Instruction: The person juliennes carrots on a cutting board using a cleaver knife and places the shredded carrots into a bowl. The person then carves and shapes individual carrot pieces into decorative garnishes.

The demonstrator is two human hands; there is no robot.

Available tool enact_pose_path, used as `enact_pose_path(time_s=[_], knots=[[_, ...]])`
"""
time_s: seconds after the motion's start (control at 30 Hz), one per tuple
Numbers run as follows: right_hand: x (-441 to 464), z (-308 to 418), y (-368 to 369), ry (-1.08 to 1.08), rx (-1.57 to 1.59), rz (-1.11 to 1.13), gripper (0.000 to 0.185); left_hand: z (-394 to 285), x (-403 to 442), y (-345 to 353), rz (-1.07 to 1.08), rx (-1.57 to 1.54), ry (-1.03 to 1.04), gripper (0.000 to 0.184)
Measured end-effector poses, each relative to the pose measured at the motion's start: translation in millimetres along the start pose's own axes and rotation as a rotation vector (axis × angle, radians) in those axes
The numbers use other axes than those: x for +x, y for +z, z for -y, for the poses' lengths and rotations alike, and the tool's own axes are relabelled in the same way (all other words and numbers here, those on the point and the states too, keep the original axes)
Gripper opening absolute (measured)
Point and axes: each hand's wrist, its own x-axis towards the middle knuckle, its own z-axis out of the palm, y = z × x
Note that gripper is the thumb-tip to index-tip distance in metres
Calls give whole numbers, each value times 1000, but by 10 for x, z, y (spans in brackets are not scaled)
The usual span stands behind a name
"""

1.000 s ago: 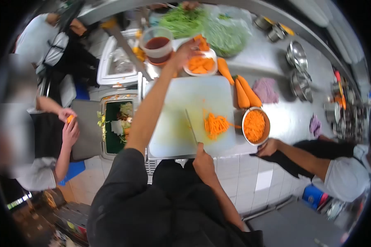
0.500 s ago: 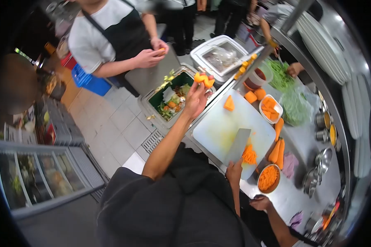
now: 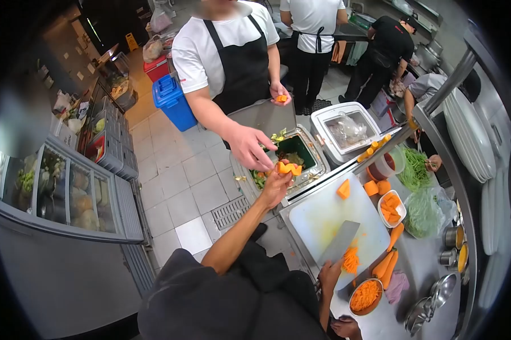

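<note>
My left hand is raised over the side of the bin, its fingers closed on a carved carrot piece with a scalloped edge. A co-worker's hand reaches close to that piece; whether it touches is unclear. My right hand grips the handle of a cleaver, whose broad blade lies over the white cutting board. Beside the blade is a small heap of shredded carrot. A carrot wedge sits at the board's far end.
A bowl of shredded carrot, whole carrots and a tub of carrot chunks stand right of the board. Another person's hand is near the bowl. Beyond the board are a scrap bin and a lidded white container.
The co-worker's arm has stretched out toward my left hand, the other hand keeping an orange piece. My view has shifted left and up. The cleaver still rests over the board.
</note>
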Motion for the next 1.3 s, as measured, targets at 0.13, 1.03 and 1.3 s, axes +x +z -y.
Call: enact_pose_path(time_s=[0.13, 1.03, 1.3], knots=[[-76, 208, -70, -36, -41, -36, 57, 19, -13, -37, -5, -26, 5, 34], [-50, 192, 62, -17, -62, -23, 43, 314, -1059, -376, 360, 1707, -278, 52], [-58, 24, 209, -211, -118, -172, 47, 333, -1146, -304, 442, 1791, -259, 60]])
